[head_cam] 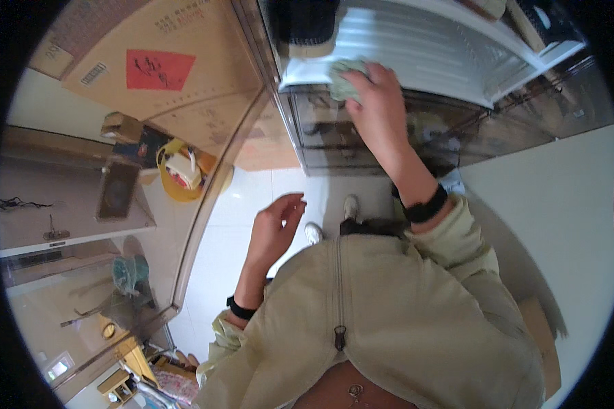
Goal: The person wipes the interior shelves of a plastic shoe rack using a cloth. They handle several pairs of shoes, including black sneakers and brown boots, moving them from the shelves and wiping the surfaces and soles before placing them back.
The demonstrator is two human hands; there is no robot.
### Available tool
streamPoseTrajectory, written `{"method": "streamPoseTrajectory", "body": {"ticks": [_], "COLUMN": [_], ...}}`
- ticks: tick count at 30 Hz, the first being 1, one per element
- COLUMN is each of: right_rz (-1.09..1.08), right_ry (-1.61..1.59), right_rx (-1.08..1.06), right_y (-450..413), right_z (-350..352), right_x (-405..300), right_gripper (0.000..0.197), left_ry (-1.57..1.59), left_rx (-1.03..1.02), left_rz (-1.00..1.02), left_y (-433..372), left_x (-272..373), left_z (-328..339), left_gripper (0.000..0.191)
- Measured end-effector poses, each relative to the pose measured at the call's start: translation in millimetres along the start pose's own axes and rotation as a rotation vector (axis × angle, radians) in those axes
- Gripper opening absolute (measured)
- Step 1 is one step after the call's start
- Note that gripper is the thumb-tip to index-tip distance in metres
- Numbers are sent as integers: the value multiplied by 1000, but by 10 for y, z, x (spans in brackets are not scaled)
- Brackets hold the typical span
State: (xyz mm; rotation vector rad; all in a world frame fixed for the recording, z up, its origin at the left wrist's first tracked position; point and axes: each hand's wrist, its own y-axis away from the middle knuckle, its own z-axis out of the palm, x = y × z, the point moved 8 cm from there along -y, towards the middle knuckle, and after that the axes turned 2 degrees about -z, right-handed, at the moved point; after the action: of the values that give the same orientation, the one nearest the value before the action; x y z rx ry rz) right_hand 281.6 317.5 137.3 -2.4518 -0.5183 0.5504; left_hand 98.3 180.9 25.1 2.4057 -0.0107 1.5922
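My right hand [377,105] is closed around a crumpled pale green cloth [347,79]. The cloth lies against the front edge of a white ribbed shelf surface [414,61] in a glass-fronted cabinet. Under that edge, dark see-through panels [337,133] face me. My left hand [281,222] hangs over the pale tiled floor, fingers loosely curled and apart, with nothing in it. A dark item with a light rim [307,25] stands on the white surface, left of the cloth.
A large cardboard box [210,66] with a red paper fills the upper left behind a glass edge. Below it stands a yellow basket [171,191] holding several items. A glass-topped case [181,276] runs along my left. At the right is a pale wall [542,204].
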Motion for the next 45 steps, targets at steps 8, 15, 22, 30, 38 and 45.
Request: {"method": "streamPoseTrajectory", "body": {"ticks": [8, 15, 22, 30, 38, 45], "right_rz": [131, 328, 164, -84, 424, 449], "right_ry": [-52, 555, 274, -334, 276, 112], "right_rx": [278, 237, 207, 14, 415, 220], "right_y": [87, 596, 277, 181, 1224, 856], "right_z": [-665, -903, -228, -259, -1182, -601], "right_x": [758, 1784, 510, 51, 1925, 1209], "right_gripper": [43, 41, 37, 41, 47, 47], "left_ry": [159, 138, 54, -54, -51, -169], "left_rx": [109, 153, 55, -83, -102, 122], "left_rz": [-65, -210, -172, 59, 153, 490], "left_y": [221, 434, 24, -545, -816, -962], "left_x": [-333, -782, -497, 278, 535, 1166], "left_z": [-328, -473, -216, 213, 295, 345], "left_gripper": [26, 29, 25, 24, 21, 18]}}
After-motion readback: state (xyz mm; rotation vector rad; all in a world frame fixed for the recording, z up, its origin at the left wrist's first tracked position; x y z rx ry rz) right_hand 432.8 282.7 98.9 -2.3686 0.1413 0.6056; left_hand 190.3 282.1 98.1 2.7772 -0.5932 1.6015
